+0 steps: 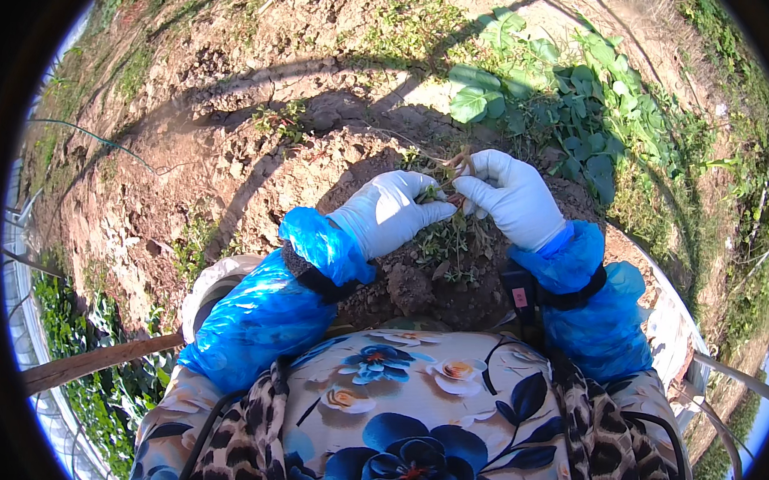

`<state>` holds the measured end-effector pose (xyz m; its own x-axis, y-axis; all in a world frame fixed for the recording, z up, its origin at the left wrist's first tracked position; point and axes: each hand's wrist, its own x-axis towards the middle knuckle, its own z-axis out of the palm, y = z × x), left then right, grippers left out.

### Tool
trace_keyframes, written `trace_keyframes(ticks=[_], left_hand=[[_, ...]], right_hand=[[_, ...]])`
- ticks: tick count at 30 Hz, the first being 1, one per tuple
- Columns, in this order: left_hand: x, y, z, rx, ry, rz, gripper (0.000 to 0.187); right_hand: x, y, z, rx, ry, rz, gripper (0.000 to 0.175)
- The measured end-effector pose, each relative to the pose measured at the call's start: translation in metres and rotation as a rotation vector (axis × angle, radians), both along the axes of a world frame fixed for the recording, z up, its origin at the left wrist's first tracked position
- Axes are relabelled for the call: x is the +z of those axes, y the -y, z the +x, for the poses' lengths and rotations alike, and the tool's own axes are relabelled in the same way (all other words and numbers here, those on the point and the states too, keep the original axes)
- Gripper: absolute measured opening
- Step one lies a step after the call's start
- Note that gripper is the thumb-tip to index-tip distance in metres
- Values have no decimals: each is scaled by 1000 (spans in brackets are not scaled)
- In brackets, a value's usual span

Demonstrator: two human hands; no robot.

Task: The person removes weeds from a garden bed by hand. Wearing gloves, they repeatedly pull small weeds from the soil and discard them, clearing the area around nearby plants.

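My left hand (395, 208), in a white glove with a blue plastic sleeve cover, pinches small green stems between thumb and fingers. Close by on the right, my right hand (509, 191), gloved the same way, grips reddish-brown stems or roots (460, 166) of a plant. The fingertips of both hands nearly meet around this plant material. Below them, small leafy weeds (458, 246) lie or grow on dark soil; which of the two I cannot tell. A clod of earth (410, 287) sits under my left wrist.
Broad-leaved green plants (583, 113) grow ahead to the right. Cracked, lumpy soil (235, 130) spreads ahead and left, with a thin green wire (99, 139) over it. A wooden pole (102, 361) is at the lower left, and a white round-edged object (212, 287) is beside my left forearm.
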<state>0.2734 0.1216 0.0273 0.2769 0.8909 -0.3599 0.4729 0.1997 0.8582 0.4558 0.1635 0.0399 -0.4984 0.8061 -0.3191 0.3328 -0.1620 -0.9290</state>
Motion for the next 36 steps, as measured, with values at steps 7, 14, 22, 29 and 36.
trace_keyframes(ticks=[7,14,22,29,36], left_hand=[[7,-1,0,-217,-255,98,30],[8,-1,1,-486,-380,-45,33],[3,4,-5,-431,-453,262,23],[5,-22,-25,404,-316,1064,107],[-10,-22,-30,701,-58,670,64]], right_hand=[[-8,8,-2,155,260,657,17],[3,0,2,480,457,393,16],[-2,-1,1,633,285,-244,17],[-29,-31,20,-306,-146,649,60],[-126,-27,34,85,505,139,29]])
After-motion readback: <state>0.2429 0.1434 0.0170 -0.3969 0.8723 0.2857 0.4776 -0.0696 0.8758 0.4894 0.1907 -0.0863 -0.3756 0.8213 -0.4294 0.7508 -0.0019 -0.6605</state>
